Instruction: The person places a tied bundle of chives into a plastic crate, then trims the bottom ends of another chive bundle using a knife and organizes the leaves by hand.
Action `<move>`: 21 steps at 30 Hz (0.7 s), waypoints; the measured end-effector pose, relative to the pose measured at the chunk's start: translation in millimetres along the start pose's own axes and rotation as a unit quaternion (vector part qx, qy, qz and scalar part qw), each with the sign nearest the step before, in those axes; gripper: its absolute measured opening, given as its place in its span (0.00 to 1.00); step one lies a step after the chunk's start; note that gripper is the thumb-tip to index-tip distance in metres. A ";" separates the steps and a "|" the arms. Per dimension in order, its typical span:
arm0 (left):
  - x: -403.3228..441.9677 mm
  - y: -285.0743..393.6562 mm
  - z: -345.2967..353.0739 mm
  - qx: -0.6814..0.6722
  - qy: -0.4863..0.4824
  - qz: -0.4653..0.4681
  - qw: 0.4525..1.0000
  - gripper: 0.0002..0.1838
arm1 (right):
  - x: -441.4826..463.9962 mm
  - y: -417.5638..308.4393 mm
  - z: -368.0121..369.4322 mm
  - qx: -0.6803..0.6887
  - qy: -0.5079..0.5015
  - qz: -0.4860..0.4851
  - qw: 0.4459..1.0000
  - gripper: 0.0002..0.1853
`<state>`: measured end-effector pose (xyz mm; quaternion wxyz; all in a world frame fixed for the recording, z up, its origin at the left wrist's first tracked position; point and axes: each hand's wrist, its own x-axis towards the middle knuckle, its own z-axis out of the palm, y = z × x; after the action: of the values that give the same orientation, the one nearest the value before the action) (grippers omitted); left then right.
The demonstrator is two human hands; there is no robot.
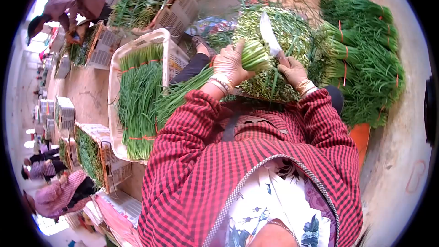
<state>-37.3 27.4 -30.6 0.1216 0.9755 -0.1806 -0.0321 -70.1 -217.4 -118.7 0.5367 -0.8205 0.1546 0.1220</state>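
Observation:
My left hand (pixel 229 65), in a thin glove, is wrapped round a bunch of garlic chives (pixel 257 56). The pale stem ends point right and the green leaves trail back past my left forearm. In my gloved right hand (pixel 295 73) is a knife (pixel 270 35); its broad blade points up and away, close to the stem ends. I cannot tell whether blade and stems touch. Beneath both hands lies a heap of short pale stem trimmings (pixel 297 32) mixed with green bits.
To my left stands a white plastic crate (pixel 114 110) of tied chives. Banded bundles (pixel 366 59) are stacked at my right beside a wall (pixel 411 164). Another crate (pixel 176 16) of greens stands farther off. Several people work at the left, one bending over a crate (pixel 104 45).

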 end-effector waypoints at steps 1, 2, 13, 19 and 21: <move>4.8 1.4 4.3 0.016 -0.017 -0.023 0.999 0.59 | -2.8 11.8 -1.4 -0.044 0.065 -0.084 0.993 0.20; 10.0 -0.1 12.6 0.029 -0.036 -0.030 0.998 0.60 | -14.0 9.0 -3.4 -0.013 0.086 -0.109 0.990 0.20; 32.0 6.4 34.5 0.002 -0.058 -0.010 0.998 0.74 | -130.6 -55.8 -24.8 -0.106 0.066 -0.140 0.982 0.17; 38.3 13.9 28.2 0.031 -0.166 -0.096 0.981 0.75 | -126.1 -46.5 -15.4 -0.231 0.049 -0.135 0.962 0.16; 35.3 20.6 30.0 0.082 -0.105 -0.076 0.988 0.65 | -122.1 -37.8 -18.5 -0.246 0.036 -0.133 0.959 0.16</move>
<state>-14.6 -10.7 -55.2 0.0193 0.9842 -0.1200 -0.1285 -167.5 -205.3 -34.9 0.3241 -0.9441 0.0283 0.0537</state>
